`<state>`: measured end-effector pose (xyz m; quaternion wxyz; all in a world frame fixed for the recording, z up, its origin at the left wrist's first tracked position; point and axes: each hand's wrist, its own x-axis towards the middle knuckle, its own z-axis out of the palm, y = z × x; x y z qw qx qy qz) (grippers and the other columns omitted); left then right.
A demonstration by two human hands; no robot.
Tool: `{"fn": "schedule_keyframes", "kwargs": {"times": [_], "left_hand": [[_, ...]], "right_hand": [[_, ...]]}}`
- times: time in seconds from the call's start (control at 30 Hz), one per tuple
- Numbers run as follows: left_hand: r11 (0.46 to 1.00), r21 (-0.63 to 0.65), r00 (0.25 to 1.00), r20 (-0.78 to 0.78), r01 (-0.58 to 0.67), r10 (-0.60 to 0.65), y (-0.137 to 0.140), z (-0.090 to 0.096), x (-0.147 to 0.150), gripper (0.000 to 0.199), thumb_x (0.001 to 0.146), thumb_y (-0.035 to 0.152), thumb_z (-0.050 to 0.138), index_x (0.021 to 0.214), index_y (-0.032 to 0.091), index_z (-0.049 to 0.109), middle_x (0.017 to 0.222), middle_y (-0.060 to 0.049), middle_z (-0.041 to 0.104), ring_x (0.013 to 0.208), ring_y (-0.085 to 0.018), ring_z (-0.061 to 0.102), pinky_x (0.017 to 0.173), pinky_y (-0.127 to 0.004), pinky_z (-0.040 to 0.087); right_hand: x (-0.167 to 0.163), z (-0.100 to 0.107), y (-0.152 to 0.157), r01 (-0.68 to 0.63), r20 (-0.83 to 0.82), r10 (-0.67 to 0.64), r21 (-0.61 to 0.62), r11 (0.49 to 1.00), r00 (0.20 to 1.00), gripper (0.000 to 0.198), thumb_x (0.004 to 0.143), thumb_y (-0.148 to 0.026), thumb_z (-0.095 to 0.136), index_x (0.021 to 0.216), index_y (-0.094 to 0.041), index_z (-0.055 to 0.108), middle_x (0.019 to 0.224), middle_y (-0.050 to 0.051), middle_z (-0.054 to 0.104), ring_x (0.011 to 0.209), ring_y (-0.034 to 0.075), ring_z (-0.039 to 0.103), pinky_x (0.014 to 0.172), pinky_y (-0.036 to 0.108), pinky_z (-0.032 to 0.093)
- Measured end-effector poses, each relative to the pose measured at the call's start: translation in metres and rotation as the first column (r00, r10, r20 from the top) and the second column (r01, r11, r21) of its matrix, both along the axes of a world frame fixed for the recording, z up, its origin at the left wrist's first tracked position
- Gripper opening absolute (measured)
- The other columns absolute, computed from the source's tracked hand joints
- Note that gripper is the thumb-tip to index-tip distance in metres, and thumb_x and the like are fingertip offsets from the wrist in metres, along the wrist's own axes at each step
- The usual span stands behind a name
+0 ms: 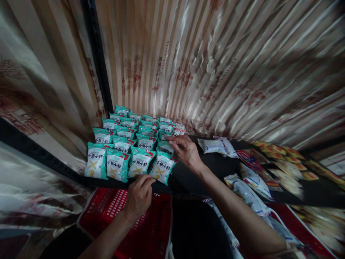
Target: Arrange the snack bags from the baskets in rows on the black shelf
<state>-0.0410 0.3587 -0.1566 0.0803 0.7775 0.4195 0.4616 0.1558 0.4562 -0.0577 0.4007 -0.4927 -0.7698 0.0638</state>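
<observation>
Small teal-and-white snack bags stand in close rows on a black shelf [185,176]. My left hand [140,194] is at the shelf's front edge, its fingers curled together. Its fingertips meet the lower left corner of the front right snack bag [162,167]; whether they pinch it is hidden. Farther back, my right hand [187,153] reaches over the right-hand column from the side. Its thumb and forefinger close at the top of a snack bag [165,146] behind the front one, partly covered by the fingers.
Below the shelf front is a red basket [107,208]. White-and-blue packets [212,145] lie flat to the right, with red packets [250,158] and yellow ones [280,151] beyond. A black post [99,57] and striped sheeting [151,46] stand behind.
</observation>
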Motion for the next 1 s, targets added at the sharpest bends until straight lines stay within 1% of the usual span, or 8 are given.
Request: {"fn": "schedule_keyframes", "kwargs": {"times": [0.07, 0.27, 0.4, 0.5, 0.6, 0.77, 0.9, 1.0], "left_hand": [[0.999, -0.020, 0.999, -0.014, 0.036, -0.036, -0.001, -0.002, 0.001, 0.030, 0.081, 0.003, 0.038, 0.091, 0.017, 0.063, 0.087, -0.005, 0.065, 0.080, -0.015, 0.062, 0.072, -0.027, 0.054], [0.989, -0.101, 0.993, -0.049, 0.104, -0.109, 0.000, -0.006, 0.003, 0.030, 0.079, 0.002, 0.038, 0.089, 0.018, 0.062, 0.086, -0.004, 0.065, 0.078, -0.015, 0.062, 0.071, -0.027, 0.054], [0.987, -0.124, 0.994, -0.043, 0.099, -0.105, 0.001, -0.004, 0.000, 0.031, 0.078, 0.002, 0.038, 0.090, 0.018, 0.062, 0.088, -0.005, 0.065, 0.079, -0.015, 0.062, 0.072, -0.028, 0.054], [0.988, -0.125, 0.995, -0.039, 0.090, -0.096, 0.003, -0.003, -0.002, 0.031, 0.078, 0.002, 0.038, 0.089, 0.018, 0.062, 0.088, -0.005, 0.065, 0.080, -0.016, 0.062, 0.073, -0.029, 0.054], [0.988, -0.134, 0.997, -0.023, 0.075, -0.079, 0.005, -0.002, -0.002, 0.032, 0.077, 0.001, 0.038, 0.088, 0.018, 0.063, 0.086, -0.004, 0.065, 0.080, -0.016, 0.062, 0.072, -0.029, 0.053], [0.988, -0.144, 0.998, 0.004, 0.062, -0.062, 0.007, -0.003, -0.001, 0.032, 0.077, 0.000, 0.038, 0.087, 0.018, 0.063, 0.086, -0.005, 0.065, 0.081, -0.016, 0.061, 0.074, -0.029, 0.053], [0.987, -0.147, 0.998, 0.004, 0.063, -0.063, 0.006, -0.002, -0.001, 0.032, 0.076, 0.000, 0.038, 0.086, 0.018, 0.062, 0.085, -0.004, 0.065, 0.080, -0.016, 0.062, 0.073, -0.030, 0.054], [0.987, -0.147, 0.998, -0.003, 0.068, -0.069, 0.006, -0.001, -0.001, 0.031, 0.077, 0.001, 0.038, 0.087, 0.018, 0.063, 0.085, -0.004, 0.065, 0.079, -0.016, 0.062, 0.072, -0.030, 0.054]], "right_hand": [[-0.014, 0.008, 0.018, -0.083, 0.152, 0.088, -0.043, 0.996, 0.984, 0.021, 0.088, -0.030, 0.053, 0.095, -0.024, 0.072, 0.089, 0.003, 0.073, 0.085, 0.018, 0.063, 0.085, 0.033, 0.045], [-0.049, 0.006, 0.064, -0.097, 0.471, 0.167, -0.170, 0.981, 0.866, 0.019, 0.086, -0.027, 0.057, 0.097, -0.028, 0.072, 0.090, 0.001, 0.073, 0.089, 0.018, 0.060, 0.087, 0.032, 0.041], [-0.066, 0.000, 0.080, -0.094, 0.540, 0.239, -0.282, 0.955, 0.807, 0.020, 0.084, -0.024, 0.057, 0.096, -0.028, 0.073, 0.080, -0.001, 0.072, 0.079, 0.016, 0.059, 0.085, 0.030, 0.041], [-0.075, -0.002, 0.084, -0.063, 0.501, 0.235, -0.336, 0.940, 0.833, 0.021, 0.085, -0.023, 0.054, 0.090, -0.026, 0.074, 0.080, -0.002, 0.072, 0.073, 0.013, 0.060, 0.081, 0.027, 0.041], [-0.081, -0.003, 0.084, -0.027, 0.460, 0.191, -0.339, 0.941, 0.867, 0.020, 0.084, -0.023, 0.054, 0.086, -0.025, 0.074, 0.085, -0.002, 0.073, 0.076, 0.013, 0.063, 0.080, 0.025, 0.042], [-0.081, 0.001, 0.087, -0.051, 0.472, 0.206, -0.320, 0.946, 0.857, 0.021, 0.087, -0.023, 0.052, 0.092, -0.025, 0.072, 0.093, -0.001, 0.073, 0.085, 0.014, 0.064, 0.089, 0.027, 0.040], [-0.073, 0.008, 0.096, 0.057, 0.537, 0.046, -0.174, 0.983, 0.842, 0.025, 0.088, -0.019, 0.049, 0.105, -0.020, 0.068, 0.111, 0.005, 0.068, 0.103, 0.017, 0.059, 0.100, 0.029, 0.034], [-0.068, 0.011, 0.104, 0.149, 0.629, -0.023, -0.148, 0.978, 0.777, 0.026, 0.088, -0.020, 0.048, 0.105, -0.020, 0.067, 0.109, 0.007, 0.068, 0.104, 0.020, 0.057, 0.099, 0.032, 0.035]]}}
